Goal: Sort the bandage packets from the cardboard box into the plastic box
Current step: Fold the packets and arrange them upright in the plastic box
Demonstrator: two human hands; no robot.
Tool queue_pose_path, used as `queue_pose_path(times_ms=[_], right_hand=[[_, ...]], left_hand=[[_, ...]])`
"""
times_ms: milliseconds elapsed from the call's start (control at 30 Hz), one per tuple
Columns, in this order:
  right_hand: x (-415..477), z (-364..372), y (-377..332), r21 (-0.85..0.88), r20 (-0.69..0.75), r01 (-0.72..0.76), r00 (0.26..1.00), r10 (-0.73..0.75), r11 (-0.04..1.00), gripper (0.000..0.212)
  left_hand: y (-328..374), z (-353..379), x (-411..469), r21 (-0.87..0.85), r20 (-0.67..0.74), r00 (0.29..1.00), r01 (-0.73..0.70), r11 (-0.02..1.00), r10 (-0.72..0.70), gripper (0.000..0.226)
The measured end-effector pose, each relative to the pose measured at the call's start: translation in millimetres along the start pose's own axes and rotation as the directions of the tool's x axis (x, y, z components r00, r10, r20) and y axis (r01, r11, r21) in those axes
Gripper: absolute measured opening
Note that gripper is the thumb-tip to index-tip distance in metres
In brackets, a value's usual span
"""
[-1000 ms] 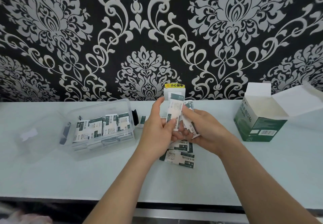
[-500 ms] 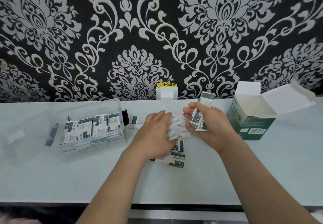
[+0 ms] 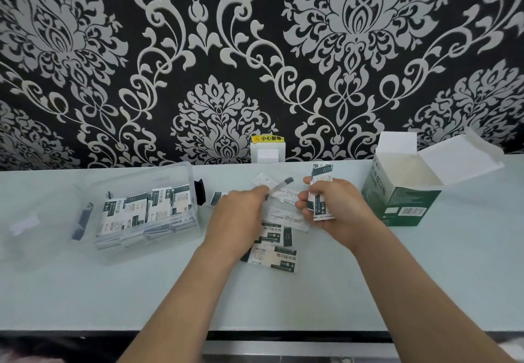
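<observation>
Two loose bandage packets near the front are printed 防水创口贴. The same characters are read on the green cardboard box, which stands at right with its flaps open. A yellow sticker above the wall socket reads 小心触电. Bare table is left along the front edge. More packets are stacked in the clear plastic box at left. One packet is pinched edge-on by the left hand. A small stack is gripped upright in the curled right hand.
</observation>
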State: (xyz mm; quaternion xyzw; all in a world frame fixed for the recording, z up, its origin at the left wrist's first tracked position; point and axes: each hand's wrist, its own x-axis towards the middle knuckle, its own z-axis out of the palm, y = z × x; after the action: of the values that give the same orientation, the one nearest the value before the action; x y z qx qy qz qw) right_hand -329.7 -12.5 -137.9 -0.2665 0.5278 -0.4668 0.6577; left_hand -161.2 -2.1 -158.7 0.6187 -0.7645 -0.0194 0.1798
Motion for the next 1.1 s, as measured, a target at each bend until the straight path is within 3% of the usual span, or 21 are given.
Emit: queue_pose_path(times_ms=[67,133,267,333,367,433,500,567,600,667,700,767,867,967,1100], right_hand=[[0.4,3.5,2.0,0.071,0.033,-0.059,0.998,0.057,0.996,0.016],[1.1,8.1,5.2,0.126,0.09,-0.124,0.99,0.113,0.984,0.026],[0.5,23.0,14.7,0.139,0.262,-0.142,0.96,0.101,0.98,0.056],[-1.2,30.5,18.4,0.083,0.327,-0.104,0.942,0.072,0.991,0.062],[-2.7,34.2,19.6,0.061,0.347,-0.09,0.936,0.063,0.994,0.064],[-8.8,41.7,19.8,0.027,0.351,-0.063,0.935,0.05,0.998,0.059],[-15.0,46.6,19.2,0.017,0.292,-0.024,0.956,0.018,1.0,0.041],[-14.7,46.5,18.6,0.035,0.207,0.021,0.978,-0.028,0.999,0.03],[-12.5,44.7,17.1,0.032,0.166,0.06,0.984,-0.065,0.998,0.028],[-9.9,40.2,11.7,-0.021,0.105,0.145,0.984,-0.142,0.989,0.026],[-7.9,37.8,10.0,-0.082,0.094,0.168,0.983,-0.161,0.982,0.025],[-8.0,33.9,7.4,-0.233,0.126,0.192,0.978,-0.167,0.953,0.022],[-10.8,30.9,7.4,-0.479,0.229,0.254,0.96,-0.16,0.84,0.024],[-14.7,30.2,7.7,-0.583,0.276,0.302,0.947,-0.165,0.755,0.025],[-14.4,30.7,8.7,-0.637,0.32,0.333,0.935,-0.155,0.695,0.026]], left_hand=[[2.4,-8.4,-0.7,-0.223,-0.176,0.979,0.067,0.973,-0.108,0.016],[11.6,-15.1,-0.3,-0.518,-0.233,0.933,0.121,0.847,-0.276,0.018],[31.1,-13.1,-3.0,-0.834,0.016,0.888,0.265,0.484,-0.459,0.031],[32.8,-6.7,-1.8,-0.869,0.032,0.87,0.268,0.416,-0.492,0.036],[31.1,-2.6,0.3,-0.844,-0.017,0.864,0.257,0.47,-0.503,0.037],[28.4,5.2,3.3,-0.692,-0.163,0.866,0.241,0.681,-0.472,0.035],[30.4,10.0,1.2,-0.476,-0.273,0.894,0.194,0.858,-0.354,0.041],[32.3,9.8,-1.7,-0.288,-0.347,0.913,0.113,0.951,-0.213,0.051],[29.7,11.0,-2.2,-0.229,-0.378,0.915,0.058,0.972,-0.143,0.048],[25.2,1.9,-2.9,-0.305,-0.323,0.945,-0.046,0.951,-0.058,0.037],[23.6,-3.9,-4.1,-0.42,-0.217,0.976,-0.082,0.904,-0.013,0.048],[20.8,-9.0,-7.0,-0.609,0.063,0.994,-0.029,0.793,0.085,0.092],[28.6,-15.6,-14.9,-0.496,0.234,0.955,-0.044,0.867,0.182,0.124],[31.2,-11.8,-16.0,-0.387,0.135,0.972,-0.126,0.913,0.191,0.118],[24.5,-6.1,-12.4,-0.381,-0.028,0.983,-0.179,0.907,0.182,0.094]])
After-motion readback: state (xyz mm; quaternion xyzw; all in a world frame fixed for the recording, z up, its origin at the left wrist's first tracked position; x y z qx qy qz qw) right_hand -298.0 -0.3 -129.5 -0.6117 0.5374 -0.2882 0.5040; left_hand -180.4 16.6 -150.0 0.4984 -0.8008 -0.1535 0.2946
